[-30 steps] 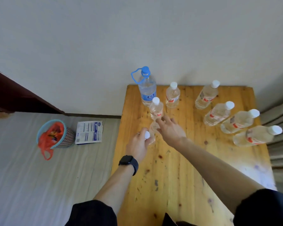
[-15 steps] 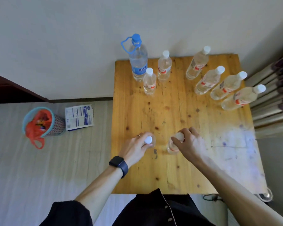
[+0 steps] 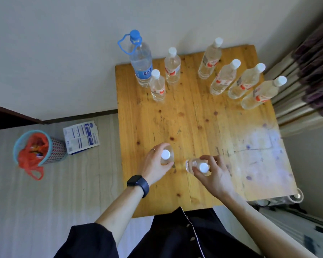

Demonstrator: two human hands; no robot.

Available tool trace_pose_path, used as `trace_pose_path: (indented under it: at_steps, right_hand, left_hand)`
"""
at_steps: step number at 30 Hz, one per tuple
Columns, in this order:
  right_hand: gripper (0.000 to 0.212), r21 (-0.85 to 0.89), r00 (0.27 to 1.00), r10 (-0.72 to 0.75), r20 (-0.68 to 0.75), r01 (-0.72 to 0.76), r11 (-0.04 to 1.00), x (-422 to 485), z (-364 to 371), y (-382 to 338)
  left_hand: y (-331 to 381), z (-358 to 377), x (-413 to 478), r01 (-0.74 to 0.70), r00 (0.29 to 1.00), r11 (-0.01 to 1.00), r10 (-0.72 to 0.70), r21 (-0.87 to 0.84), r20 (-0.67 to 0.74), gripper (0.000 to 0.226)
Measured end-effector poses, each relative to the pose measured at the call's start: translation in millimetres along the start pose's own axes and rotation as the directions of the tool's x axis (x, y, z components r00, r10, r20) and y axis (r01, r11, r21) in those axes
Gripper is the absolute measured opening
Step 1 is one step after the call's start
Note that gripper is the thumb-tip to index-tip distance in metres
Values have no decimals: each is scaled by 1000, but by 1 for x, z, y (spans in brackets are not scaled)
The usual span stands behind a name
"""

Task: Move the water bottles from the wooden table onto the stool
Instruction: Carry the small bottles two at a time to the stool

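Note:
My left hand (image 3: 155,164) grips a clear white-capped water bottle (image 3: 165,154) by its neck above the wooden table (image 3: 194,123). Close beside it, my right hand (image 3: 213,175) grips a second white-capped bottle (image 3: 191,163) the same way. Both are seen from above, near the table's front. At the back left stand a large blue-capped bottle (image 3: 141,60) and two small bottles (image 3: 158,86) (image 3: 172,66). Several more white-capped bottles (image 3: 224,78) line the back right. No stool is in view.
A blue waste basket with a red bag (image 3: 36,149) and a printed carton (image 3: 80,136) lie on the floor left of the table. A wall runs behind the table. A curtain (image 3: 309,71) hangs to the right, with clutter under the table's right front corner.
Both hands have drawn their bottles from the back group toward the table's front edge. The view has tilted down and pulled back, so the table sits lower and nearer.

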State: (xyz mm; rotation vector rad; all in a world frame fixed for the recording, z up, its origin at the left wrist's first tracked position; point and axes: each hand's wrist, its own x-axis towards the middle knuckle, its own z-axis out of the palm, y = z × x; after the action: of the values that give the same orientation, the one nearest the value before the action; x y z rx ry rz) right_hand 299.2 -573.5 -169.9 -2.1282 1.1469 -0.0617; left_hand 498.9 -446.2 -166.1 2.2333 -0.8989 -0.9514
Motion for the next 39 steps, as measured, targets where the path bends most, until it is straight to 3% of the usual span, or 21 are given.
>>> trace_pose_path:
  at_steps: [3,7,12,19,26,31,34,39]
  right_hand:
    - [57,-60,998,19,64,-15,998,5,5,5]
    - [74,36,977,110,185,-118,992,9,16,6]
    - [61,294,980,166,113,-193,936,6,27,0]
    - [49,296,980,194,52,-201,934,4,34,-1]
    - [41,401,939,339,-49,-293,868,-17,28,-9]
    - [37,531,854,498,-150,-355,770,-82,-1,6]
    - [35,601,786,583,-206,-368,709,-132,-22,22]
    - [35,689,600,721,-348,-358,630,-226,-50,49]
  left_hand:
    - [1,7,6,95,995,985,-99,-142,-20,66]
    - [-3,13,11,105,994,990,-108,-92,-25,52]
    - [-10,15,-5,70,997,997,-70,-32,22,42]
    - [-22,28,-19,22,997,1000,-23,8,72,53]
    - [-17,29,-11,-61,997,990,54,127,56,39]
    - [-3,32,-29,-176,982,974,164,144,91,47]
    - [30,49,-39,-294,948,932,255,212,191,41]
    - [101,106,-75,-496,831,852,410,167,376,36]
